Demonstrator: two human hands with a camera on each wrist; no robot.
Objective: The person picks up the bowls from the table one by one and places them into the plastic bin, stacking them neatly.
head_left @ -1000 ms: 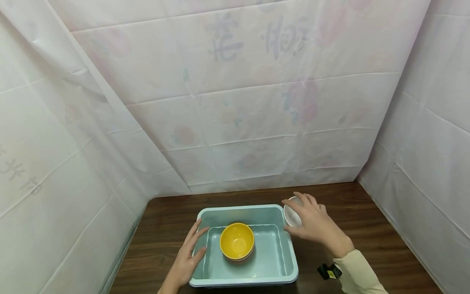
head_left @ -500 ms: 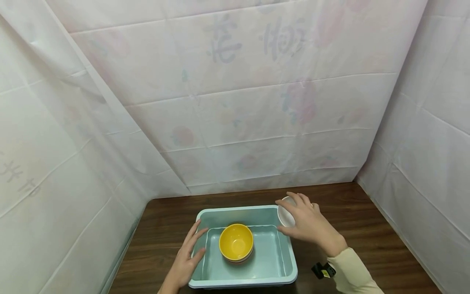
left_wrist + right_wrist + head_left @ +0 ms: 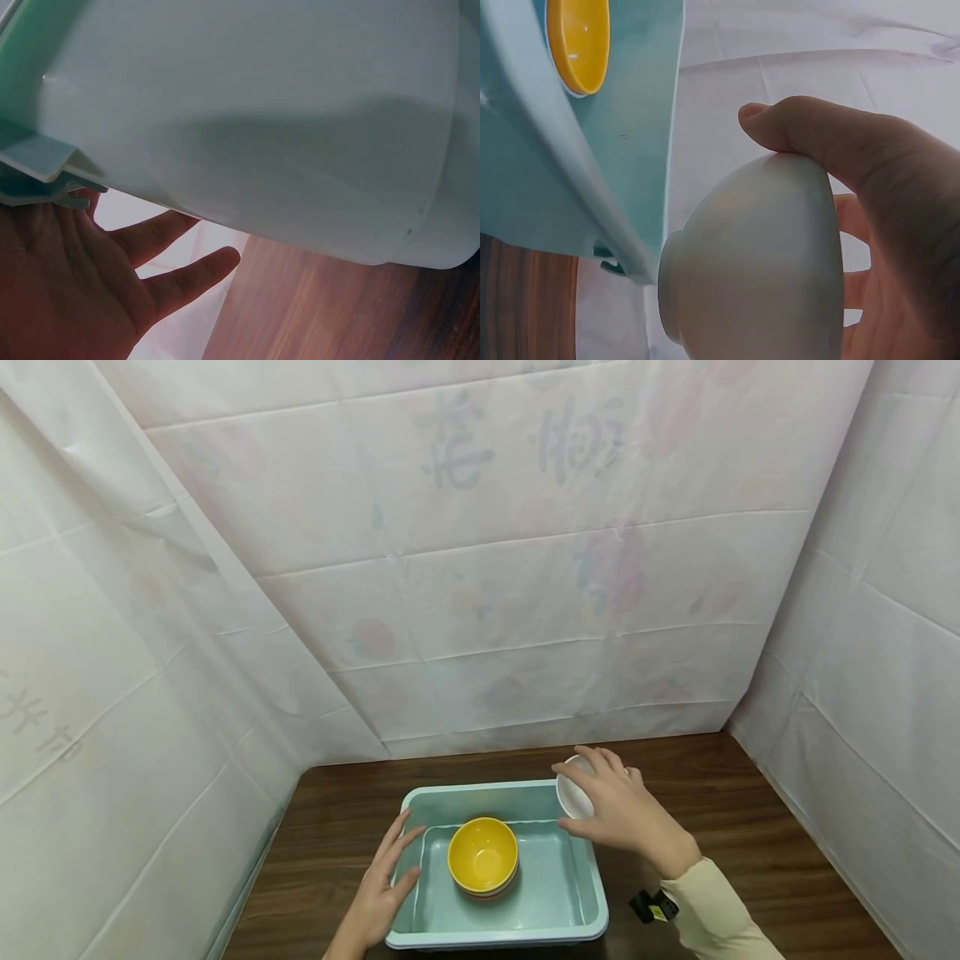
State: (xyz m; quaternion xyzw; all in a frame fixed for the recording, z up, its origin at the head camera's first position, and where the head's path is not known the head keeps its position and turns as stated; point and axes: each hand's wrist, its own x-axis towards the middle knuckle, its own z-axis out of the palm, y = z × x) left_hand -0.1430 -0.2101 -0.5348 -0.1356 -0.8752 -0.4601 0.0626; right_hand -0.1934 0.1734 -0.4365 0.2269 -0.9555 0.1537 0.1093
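Note:
My right hand [image 3: 630, 814] grips a white bowl [image 3: 573, 793] by its rim, tilted over the right back corner of a light blue plastic basin [image 3: 502, 936]. In the right wrist view the white bowl [image 3: 757, 262] shows its outside and foot ring, with the thumb on its rim. A yellow bowl [image 3: 482, 853] sits inside the basin, on top of at least one other bowl, of which only the edge shows. At the basin's left side is my left hand [image 3: 377, 889], fingers spread. The left wrist view has this hand [image 3: 82, 285] against the basin's rim.
The basin stands on a dark brown wooden table [image 3: 330, 827]. White printed sheeting [image 3: 525, 610] hangs behind the table and along both sides. A small black device [image 3: 652, 907] is on the right wrist, by the pale sleeve [image 3: 712, 906].
My right hand has carried the white bowl leftward, from beside the basin to over its right back corner. The left hand and the yellow bowl stay where they were.

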